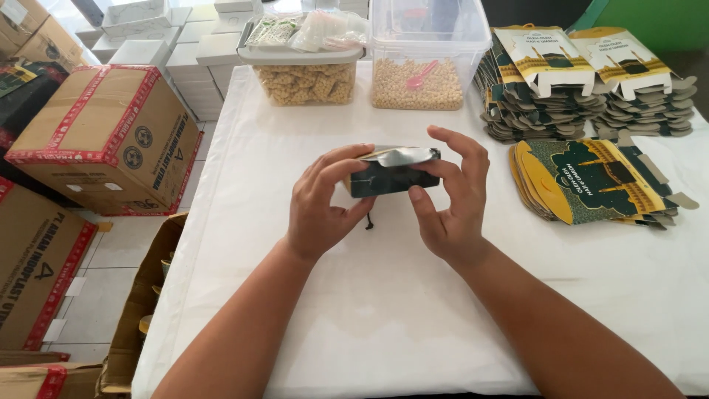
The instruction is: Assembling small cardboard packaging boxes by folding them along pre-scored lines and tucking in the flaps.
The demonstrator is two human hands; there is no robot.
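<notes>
1. Dark green gift box [388,177], small and part-folded, sat above the middle of the white table [384,310], held between your two hands with its silvery inner flap [405,155] turned up.
2. Your left hand [321,210] pinched the box's left end, thumb in front and fingers behind.
3. Your right hand [450,199] gripped the right end, thumb beneath and fingers spread over the top.
4. It looked like thin printed card: light, stiff along the creases, easily crushed, so I judged the ends and folded edges the best places to hold it.
5. Three stacks of flat box blanks [591,181] lay at your right.
6. Two clear tubs stood at the far edge: one of biscuit-like snacks [303,81], one of pale nuts [417,85] with a pink scoop [421,74].
</notes>
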